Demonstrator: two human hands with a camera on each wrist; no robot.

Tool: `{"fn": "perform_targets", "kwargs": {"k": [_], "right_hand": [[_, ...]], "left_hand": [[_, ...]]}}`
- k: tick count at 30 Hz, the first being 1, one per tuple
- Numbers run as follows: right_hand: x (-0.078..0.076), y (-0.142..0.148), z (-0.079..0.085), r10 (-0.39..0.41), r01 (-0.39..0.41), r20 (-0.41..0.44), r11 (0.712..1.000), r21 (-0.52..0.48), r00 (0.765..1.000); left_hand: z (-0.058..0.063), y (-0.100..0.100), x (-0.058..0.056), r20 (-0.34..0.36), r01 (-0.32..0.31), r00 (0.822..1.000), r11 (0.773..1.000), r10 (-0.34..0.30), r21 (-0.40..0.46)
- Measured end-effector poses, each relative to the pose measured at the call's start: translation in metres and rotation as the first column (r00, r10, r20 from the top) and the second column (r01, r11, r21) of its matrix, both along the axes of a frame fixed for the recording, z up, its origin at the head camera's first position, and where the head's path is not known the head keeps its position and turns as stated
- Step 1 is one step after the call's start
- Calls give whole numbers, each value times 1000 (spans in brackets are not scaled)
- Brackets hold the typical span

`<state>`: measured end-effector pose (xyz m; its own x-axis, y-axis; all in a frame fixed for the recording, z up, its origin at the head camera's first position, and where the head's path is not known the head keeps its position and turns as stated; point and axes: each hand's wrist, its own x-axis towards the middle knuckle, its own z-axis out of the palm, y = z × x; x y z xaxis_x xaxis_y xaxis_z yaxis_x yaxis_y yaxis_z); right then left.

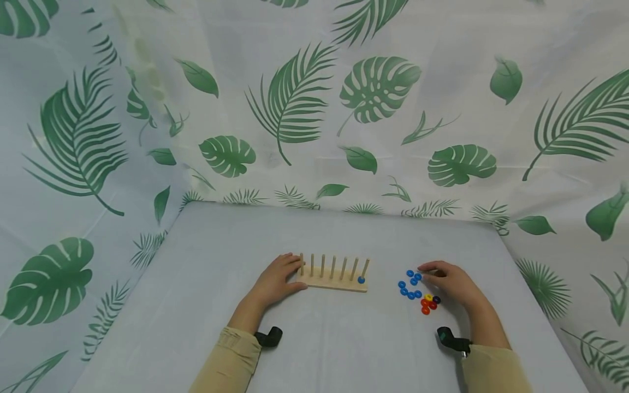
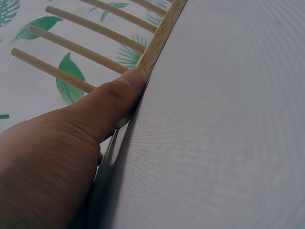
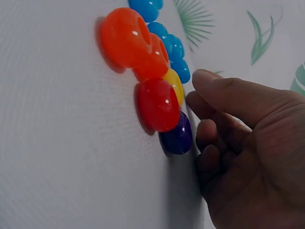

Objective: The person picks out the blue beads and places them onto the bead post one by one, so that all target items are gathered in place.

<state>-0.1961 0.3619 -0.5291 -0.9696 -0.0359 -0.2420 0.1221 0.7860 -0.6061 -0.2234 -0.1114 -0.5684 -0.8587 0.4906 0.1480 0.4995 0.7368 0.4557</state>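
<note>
With the left hand [image 1: 276, 278], grips the left end of the wooden peg rack [image 1: 331, 282], pressing the thumb against the near edge of its base. Holds the right hand [image 1: 446, 279] beside the loose blue beads [image 1: 404, 291], curling thumb and fingers close together; cannot tell whether pinching the nearest one or only hovering by it. Seems early in the work: counts as done just one blue bead [image 1: 361, 280], low on the peg farthest from the left hand, with six pegs [image 1: 322, 266] bare. Probably leaves to handle seven blue beads, left of the right hand's fingertips, plus a yellow bead [image 1: 428, 297], a dark purple bead [image 1: 437, 299] and three red-orange beads [image 1: 425, 310], clustered on the near side of that hand. Beneath both hands, shows a pale, finely textured table [image 1: 344, 349]; beyond them and to either side, white hangings [image 1: 304, 180] printed with green leaves.
</note>
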Motion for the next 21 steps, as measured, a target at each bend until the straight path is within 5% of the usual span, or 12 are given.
{"fn": "perform_targets", "kwargs": {"k": [7,21], "right_hand": [[-5,-2,-5,50,-49,-33,998,45,998],[-6,-6,-10,24,-22,-33,998,61,999]], "left_hand": [[2,1,1,16,-7,1000,1000,7,-2],[-1,0,0,8,-6,1000,1000,6,9]]}}
